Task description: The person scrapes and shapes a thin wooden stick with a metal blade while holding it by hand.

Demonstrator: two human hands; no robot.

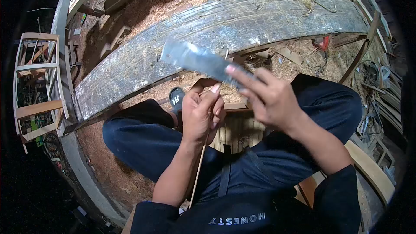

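My right hand (271, 97) grips a wide, flat metal blade (195, 60), slightly blurred, with its broad end pointing to the upper left. My left hand (201, 110) is closed around a thin pale strip (198, 171), which runs down past my forearm toward my lap. The strip's upper tip shows just above the blade's edge. Both hands are close together over my lap, the blade crossing just above my left fingers. The blade's handle is hidden inside my right hand.
A long weathered plank (225, 26) curves across in front of me. Wood shavings (108, 164) cover the ground. At the left stands a small wooden frame (39, 109). A red-handled tool (323, 43) lies beyond the plank's right part. Wooden strips (390, 112) are piled at the right.
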